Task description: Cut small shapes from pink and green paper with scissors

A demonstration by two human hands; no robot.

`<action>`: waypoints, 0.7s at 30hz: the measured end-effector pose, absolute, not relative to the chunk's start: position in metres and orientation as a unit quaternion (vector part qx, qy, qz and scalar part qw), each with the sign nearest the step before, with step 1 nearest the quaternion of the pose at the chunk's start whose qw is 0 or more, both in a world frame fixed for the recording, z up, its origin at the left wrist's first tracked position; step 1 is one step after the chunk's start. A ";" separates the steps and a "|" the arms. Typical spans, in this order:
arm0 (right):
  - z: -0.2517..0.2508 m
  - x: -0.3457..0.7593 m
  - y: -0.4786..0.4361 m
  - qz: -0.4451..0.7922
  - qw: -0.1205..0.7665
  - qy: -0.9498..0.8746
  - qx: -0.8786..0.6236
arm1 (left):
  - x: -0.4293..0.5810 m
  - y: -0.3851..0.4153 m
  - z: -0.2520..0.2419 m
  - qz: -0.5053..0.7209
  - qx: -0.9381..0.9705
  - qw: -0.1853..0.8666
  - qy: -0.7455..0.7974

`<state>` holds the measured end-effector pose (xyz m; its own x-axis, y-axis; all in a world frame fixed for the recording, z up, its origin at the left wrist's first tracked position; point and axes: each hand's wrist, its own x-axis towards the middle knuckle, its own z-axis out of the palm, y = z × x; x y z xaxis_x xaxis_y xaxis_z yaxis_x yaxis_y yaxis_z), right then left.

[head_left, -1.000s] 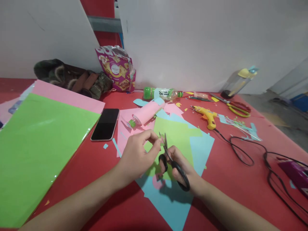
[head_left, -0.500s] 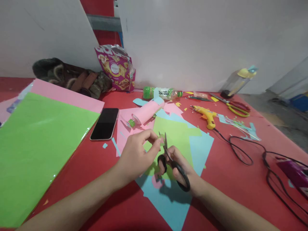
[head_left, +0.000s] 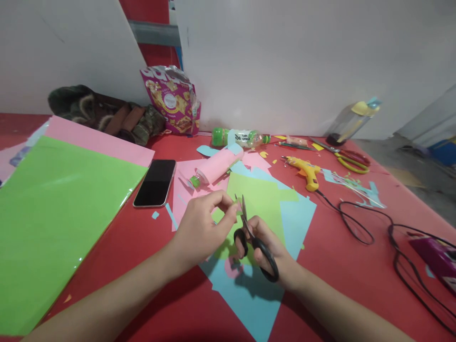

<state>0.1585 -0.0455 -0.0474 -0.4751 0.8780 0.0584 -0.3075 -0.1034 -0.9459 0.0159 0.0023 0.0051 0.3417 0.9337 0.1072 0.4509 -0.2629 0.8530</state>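
Observation:
Between its thumb and fingers, my left hand (head_left: 204,225) pinches a small piece of green paper (head_left: 239,208), partly hidden by the fingertips. My right hand (head_left: 272,249) has its fingers through the black handles of a pair of scissors (head_left: 245,221). The blades point away from me, slightly apart, right at the paper piece. Below both hands lie a light green sheet (head_left: 261,194) and a blue sheet (head_left: 256,304). A small pink paper piece (head_left: 233,268) lies under the scissors. Beyond my left hand is a bottle wrapped in pink paper (head_left: 219,166).
A phone (head_left: 156,184) and a stack of green sheets (head_left: 71,204) lie to the left. On the right are a yellow glue gun (head_left: 304,172) with a black cord, and red-and-yellow-handled scissors (head_left: 352,160). At the back lie a green bottle (head_left: 221,137) and a snack bag (head_left: 173,102).
The scissor blades have closed slightly, and the handles have drawn a little nearer each other. My left hand has hardly moved.

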 end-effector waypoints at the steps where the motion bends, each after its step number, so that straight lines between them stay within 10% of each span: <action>1: -0.047 0.158 -0.045 0.689 0.431 -0.512 -0.278 | 0.016 0.002 0.005 0.319 0.727 0.378 0.476; 21: -0.048 0.161 -0.045 0.677 0.430 -0.527 -0.281 | 0.014 0.000 0.005 0.313 0.730 0.381 0.473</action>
